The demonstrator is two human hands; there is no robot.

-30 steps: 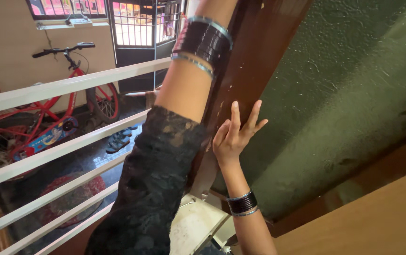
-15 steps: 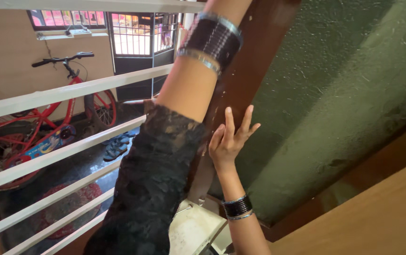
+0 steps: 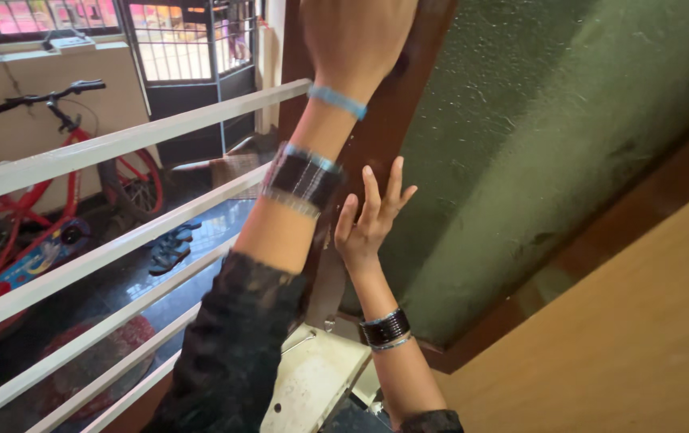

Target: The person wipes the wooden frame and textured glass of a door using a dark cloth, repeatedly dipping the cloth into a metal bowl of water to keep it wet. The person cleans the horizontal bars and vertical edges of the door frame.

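Observation:
My left hand [image 3: 356, 36] is raised high against a dark brown wooden frame [image 3: 378, 132]; only its back and wrist show, and the fingers are cut off by the top edge. Black and silver bangles [image 3: 303, 178] sit on that forearm above a black lace sleeve. Lower down, my right hand [image 3: 368, 215] lies flat on the same brown frame with its fingers spread and nothing in it. A black bangle band [image 3: 385, 329] circles its wrist.
A green textured wall [image 3: 537, 120] runs right of the frame, with a tan wooden board [image 3: 641, 337] below it. White railing bars [image 3: 120, 143] cross the left. Beyond them stand a red bicycle [image 3: 72, 148], sandals [image 3: 170, 248] and a grille door [image 3: 192, 48]. A white stained platform [image 3: 316, 377] lies below my arms.
The view has shifted so my left hand now shows at the top. The bangles sit lower on the left forearm, apart from one thin blue one. My right hand stays flat on the frame.

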